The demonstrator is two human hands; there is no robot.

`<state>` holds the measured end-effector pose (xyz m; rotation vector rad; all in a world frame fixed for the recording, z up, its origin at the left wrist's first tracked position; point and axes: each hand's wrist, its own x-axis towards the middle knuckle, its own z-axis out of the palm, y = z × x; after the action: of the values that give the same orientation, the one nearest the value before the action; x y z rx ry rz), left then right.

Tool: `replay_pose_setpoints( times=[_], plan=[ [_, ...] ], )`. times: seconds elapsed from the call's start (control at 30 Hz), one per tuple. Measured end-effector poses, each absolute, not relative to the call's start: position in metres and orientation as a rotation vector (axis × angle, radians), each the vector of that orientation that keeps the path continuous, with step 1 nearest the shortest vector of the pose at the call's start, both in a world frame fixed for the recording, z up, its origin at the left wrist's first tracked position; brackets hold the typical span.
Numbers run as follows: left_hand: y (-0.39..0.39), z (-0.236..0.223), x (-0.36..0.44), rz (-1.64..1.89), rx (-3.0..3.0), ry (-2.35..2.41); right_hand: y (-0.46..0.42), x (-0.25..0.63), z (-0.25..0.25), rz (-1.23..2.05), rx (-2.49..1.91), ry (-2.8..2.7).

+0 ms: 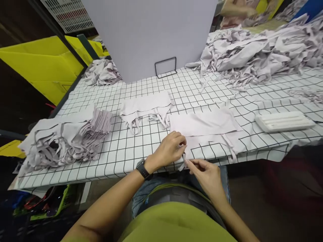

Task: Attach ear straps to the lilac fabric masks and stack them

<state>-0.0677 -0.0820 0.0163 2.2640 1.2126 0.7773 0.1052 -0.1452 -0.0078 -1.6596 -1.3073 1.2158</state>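
A pale pink strappy top [207, 122] lies flat near the table's front edge, its straps toward me. My left hand [171, 148], with a dark watch on the wrist, is curled in a pinch at the top's left strap; the fingertips are partly hidden. Just below, my right hand [205, 174] pinches the same strap [182, 166] between thumb and forefinger at the table edge. The other strap [229, 146] hangs loose to the right. A second strappy top [147, 104] is spread out to the left, beyond my left hand.
A stack of folded tops [68, 137] sits at the left. Loose garments are heaped at the back right [264, 50], with a smaller heap [102, 72] at the back left. A grey panel [153, 33] stands behind; a white case [285, 121] lies right. Another person's arms [237, 10] show beyond.
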Motion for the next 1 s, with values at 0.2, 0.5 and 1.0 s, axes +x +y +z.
replay_pose_setpoints(
  times=[0.2,0.5,1.0],
  plan=[
    [-0.139,0.019,-0.072,0.760,2.278,1.313,-0.141,0.104,0.004,1.465,-1.560,-1.304],
    [-0.145,0.005,-0.072,0.631,2.491,1.416,-0.156,0.120,-0.012,1.609,-1.497,-1.351],
    [-0.139,0.005,-0.067,0.426,2.615,1.307,-0.159,0.111,-0.042,1.362,-1.539,-1.310]
  ],
)
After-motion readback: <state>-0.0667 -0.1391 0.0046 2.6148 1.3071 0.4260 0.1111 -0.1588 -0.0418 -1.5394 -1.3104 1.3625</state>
